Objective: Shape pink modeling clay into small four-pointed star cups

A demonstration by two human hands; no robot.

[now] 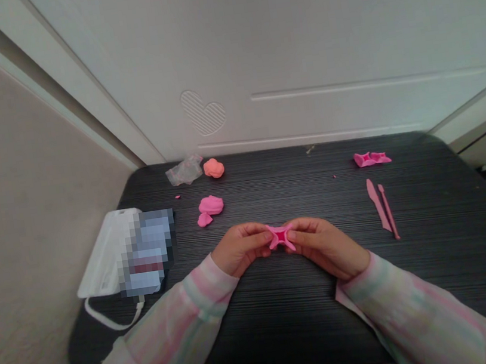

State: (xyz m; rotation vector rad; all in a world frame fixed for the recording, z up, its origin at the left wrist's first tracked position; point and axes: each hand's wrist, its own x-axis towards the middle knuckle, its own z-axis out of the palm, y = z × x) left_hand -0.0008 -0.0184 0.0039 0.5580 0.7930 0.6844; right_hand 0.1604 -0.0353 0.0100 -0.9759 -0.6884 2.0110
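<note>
Between my two hands, above the front middle of the dark table (269, 305), is a small pink clay piece (281, 236) with flared corners and a hollow centre. My left hand (246, 243) pinches its left side, thumb on top. On the right side, my right hand (319, 242) pinches it the same way. Ahead and to the left lie two pink clay lumps (211, 205), touching each other. An orange clay lump (214, 168) sits behind them. At the far right are similar shaped pink clay pieces (372, 158).
A pink plastic knife (377, 204) and a thin pink modelling stick (389, 211) lie on the right. Crumpled clear plastic (185, 171) is at the back left. A phone (148, 252) with a cable rests against a white power bank (108, 252). A white panel (278, 44) stands behind the table.
</note>
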